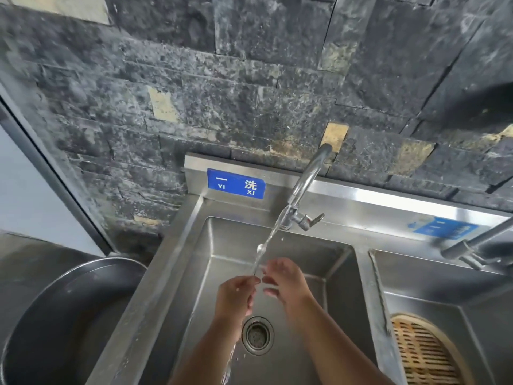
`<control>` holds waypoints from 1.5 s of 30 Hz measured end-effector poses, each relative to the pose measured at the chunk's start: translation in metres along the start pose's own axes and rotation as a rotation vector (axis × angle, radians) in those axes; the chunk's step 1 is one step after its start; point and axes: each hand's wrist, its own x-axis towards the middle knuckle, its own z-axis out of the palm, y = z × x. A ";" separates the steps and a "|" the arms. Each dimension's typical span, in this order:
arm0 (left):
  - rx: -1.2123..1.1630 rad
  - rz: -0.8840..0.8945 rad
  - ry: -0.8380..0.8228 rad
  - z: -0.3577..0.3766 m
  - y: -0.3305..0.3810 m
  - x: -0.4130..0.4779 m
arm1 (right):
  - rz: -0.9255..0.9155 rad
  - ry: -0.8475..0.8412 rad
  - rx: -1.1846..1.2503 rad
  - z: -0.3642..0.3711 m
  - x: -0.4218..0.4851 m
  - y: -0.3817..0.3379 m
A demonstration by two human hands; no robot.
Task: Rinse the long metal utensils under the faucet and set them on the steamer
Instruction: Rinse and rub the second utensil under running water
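Note:
My left hand (236, 297) and my right hand (286, 284) meet fingertip to fingertip over the left sink basin (211, 262), under water running from the faucet (304, 179). A thin, shiny metal utensil (259, 252) rises from between the fingertips along the stream. Its small rounded end points up and it is hard to tell apart from the water. Both hands pinch its lower end. A round bamboo steamer (424, 354) lies in the right basin, apart from both hands.
The drain (256, 335) sits below my hands. A large metal pot (69, 309) stands left of the sink. A second faucet (472, 245) reaches over the right basin. A dark stone wall rises behind, with a blue sign (236, 184) on the backsplash.

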 end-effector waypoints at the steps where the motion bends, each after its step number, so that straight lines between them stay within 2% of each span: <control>1: -0.017 -0.012 -0.004 -0.003 -0.001 -0.002 | 0.004 -0.014 0.050 0.004 0.003 -0.001; 10: -0.036 -0.055 -0.019 -0.023 -0.012 -0.014 | -0.116 -0.165 0.001 0.026 0.006 0.006; 22: -0.062 -0.085 -0.050 -0.045 -0.015 -0.012 | -0.167 -0.113 -0.103 0.043 0.001 0.007; 29: -0.076 -0.101 -0.041 -0.036 -0.013 -0.006 | -0.125 -0.100 0.067 0.040 0.006 0.008; 35: -0.074 -0.079 -0.108 -0.029 -0.011 -0.007 | -0.239 -0.114 -0.040 0.028 0.007 0.012; 40: -0.137 -0.077 -0.152 -0.028 -0.011 -0.008 | -0.236 -0.105 -0.063 0.025 0.009 0.009; 43: -0.142 -0.089 -0.172 -0.028 -0.011 -0.008 | -0.185 -0.053 0.024 0.028 0.010 0.011; 45: -0.083 -0.061 -0.113 -0.027 -0.011 -0.008 | -0.138 -0.042 0.126 0.030 0.009 0.013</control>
